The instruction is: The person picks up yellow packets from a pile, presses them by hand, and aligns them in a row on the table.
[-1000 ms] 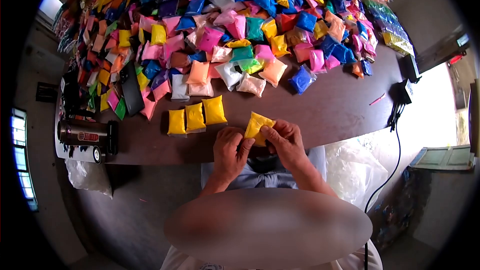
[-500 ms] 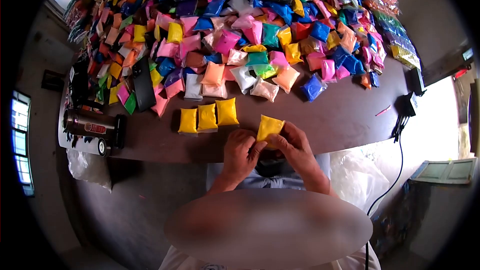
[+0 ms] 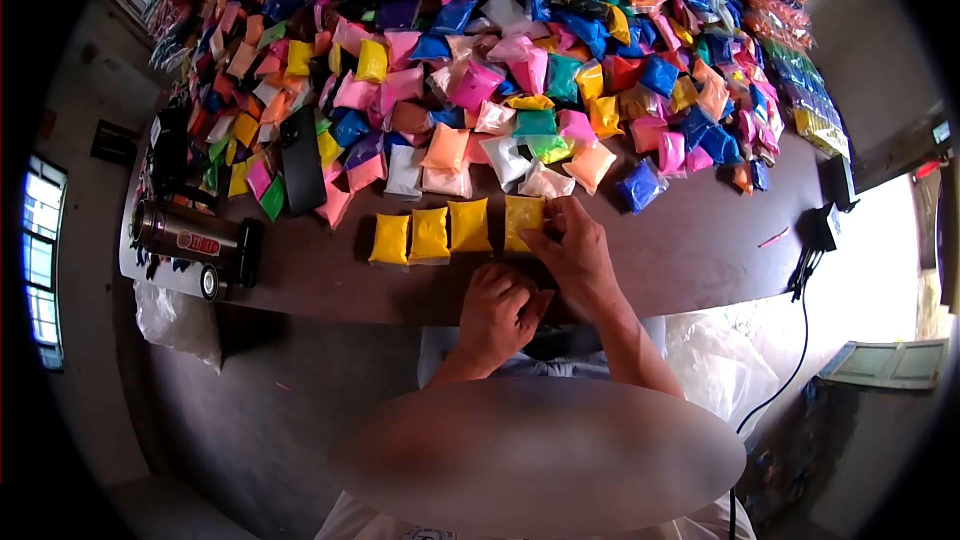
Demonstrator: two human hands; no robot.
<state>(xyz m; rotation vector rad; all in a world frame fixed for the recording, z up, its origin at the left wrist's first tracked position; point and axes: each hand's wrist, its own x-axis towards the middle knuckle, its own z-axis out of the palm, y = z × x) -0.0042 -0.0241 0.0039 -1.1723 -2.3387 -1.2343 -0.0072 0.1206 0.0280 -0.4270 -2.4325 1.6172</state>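
My right hand (image 3: 578, 248) pinches the right edge of a yellow packet (image 3: 522, 221), which is at the right end of a row on the brown table (image 3: 640, 260). To its left lie three more yellow packets, the left one (image 3: 390, 239), the middle one (image 3: 429, 235) and the nearest one (image 3: 469, 226). My left hand (image 3: 498, 312) rests by the table's front edge, below the row. Its fingers are curled in and nothing shows in them.
A large heap of colourful packets (image 3: 480, 85) covers the table's back. At the left lie a dark thermos flask (image 3: 195, 240) and a black phone-like slab (image 3: 302, 162). A power adapter (image 3: 825, 228) with cables sits at the right edge, near a small pink tool (image 3: 773, 238).
My right hand has moved the yellow packet forward from between both hands to beside the row. My left hand has let go of it and curled. The view has shifted slightly.
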